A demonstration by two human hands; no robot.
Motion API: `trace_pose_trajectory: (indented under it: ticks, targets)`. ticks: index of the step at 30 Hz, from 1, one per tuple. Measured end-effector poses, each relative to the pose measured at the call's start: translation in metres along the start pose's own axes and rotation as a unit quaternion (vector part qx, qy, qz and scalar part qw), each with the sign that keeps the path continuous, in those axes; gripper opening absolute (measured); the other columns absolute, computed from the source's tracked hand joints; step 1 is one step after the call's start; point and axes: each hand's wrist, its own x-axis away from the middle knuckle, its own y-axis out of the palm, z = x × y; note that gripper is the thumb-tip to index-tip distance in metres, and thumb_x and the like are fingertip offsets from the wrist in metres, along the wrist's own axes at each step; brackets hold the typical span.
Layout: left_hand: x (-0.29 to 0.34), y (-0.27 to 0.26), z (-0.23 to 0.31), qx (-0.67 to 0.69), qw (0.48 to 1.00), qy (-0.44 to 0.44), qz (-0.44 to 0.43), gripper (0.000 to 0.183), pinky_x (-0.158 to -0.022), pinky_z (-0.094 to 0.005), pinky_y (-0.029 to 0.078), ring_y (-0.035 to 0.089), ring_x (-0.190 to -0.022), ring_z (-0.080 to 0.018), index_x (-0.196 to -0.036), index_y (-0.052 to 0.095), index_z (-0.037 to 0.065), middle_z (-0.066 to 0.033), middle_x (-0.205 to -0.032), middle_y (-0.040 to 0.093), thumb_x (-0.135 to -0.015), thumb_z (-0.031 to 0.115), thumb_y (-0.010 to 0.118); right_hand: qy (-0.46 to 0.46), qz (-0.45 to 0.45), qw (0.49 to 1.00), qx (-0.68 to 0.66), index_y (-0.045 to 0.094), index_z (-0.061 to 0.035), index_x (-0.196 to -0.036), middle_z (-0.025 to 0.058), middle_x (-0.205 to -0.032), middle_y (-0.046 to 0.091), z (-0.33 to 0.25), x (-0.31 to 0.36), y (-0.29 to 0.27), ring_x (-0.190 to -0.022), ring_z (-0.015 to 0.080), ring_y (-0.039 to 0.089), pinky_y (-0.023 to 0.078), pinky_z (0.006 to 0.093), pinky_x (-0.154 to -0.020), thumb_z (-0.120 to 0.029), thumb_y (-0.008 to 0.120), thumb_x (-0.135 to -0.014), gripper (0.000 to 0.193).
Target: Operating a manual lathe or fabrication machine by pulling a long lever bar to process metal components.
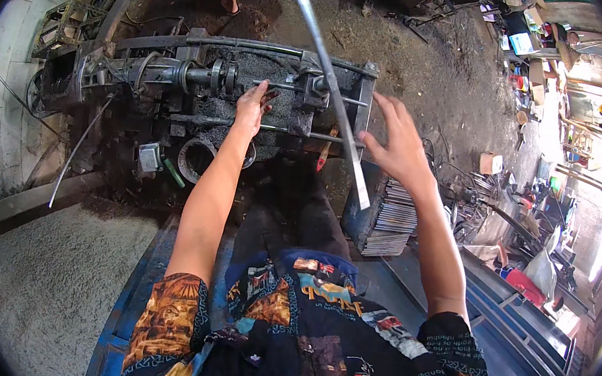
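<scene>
My left hand (249,111) reaches over the middle of a greasy machine, thumb and curled fingers closed around the end of a thin metal rod (282,86). That rod runs into a block (313,90) on the machine's right part. My right hand (398,145) is open, fingers spread, beside the right end plate (364,106) of the machine frame, and I see nothing in it. A long flat metal bar (328,70) slants across the picture above the block, its lower end left of my right forearm. Metal shavings (255,66) lie inside the frame.
Below the machine are a metal ring (195,160), a green cylinder (173,173) and a red-tipped brush (322,158). Stacked metal rods (390,219) stand near my right forearm. Pale granules (50,272) fill the lower left. Another person's foot (230,4) shows beyond the machine.
</scene>
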Motion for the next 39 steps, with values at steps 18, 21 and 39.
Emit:
trace_pose_trajectory:
  ticks: [18,21,39]
  targets:
    - [-0.006,0.001,0.005,0.006,1.000,-0.003,-0.006,0.021,-0.040,-0.0198,0.043,0.056,-0.045,-0.0088,-0.096,0.069,0.006,-0.0082,-0.072,0.068,-0.087,0.025,0.073,-0.190,0.044,0.953,0.233,0.057,-0.0147,-0.126,0.0090,-0.124,0.054,0.077,-0.100,0.005,-0.124,0.0299,0.046,0.027,0.0555,-0.111,-0.054,0.067,-0.080,0.061]
    - [-0.010,0.002,0.004,-0.006,1.000,-0.004,-0.007,0.020,-0.039,-0.0208,0.043,0.057,-0.045,-0.0108,-0.094,0.069,0.006,-0.0087,-0.072,0.068,-0.087,0.024,0.074,-0.187,-0.009,0.957,0.221,0.061,-0.0127,-0.113,0.0077,-0.110,0.058,0.081,-0.117,0.013,-0.116,0.0273,0.051,0.030,0.0505,-0.110,-0.051,0.066,-0.081,0.051]
    - [0.166,0.013,0.130,-0.350,0.929,0.023,-0.121,0.059,-0.082,-0.0367,0.052,0.066,-0.094,-0.0217,-0.124,0.050,-0.007,-0.0168,-0.105,0.067,-0.096,0.044,0.055,-0.143,-0.052,0.961,0.229,0.068,-0.0100,-0.082,0.0108,-0.088,0.068,0.122,-0.160,0.019,-0.094,0.0300,0.063,0.046,0.0442,-0.087,-0.018,0.065,-0.069,0.015]
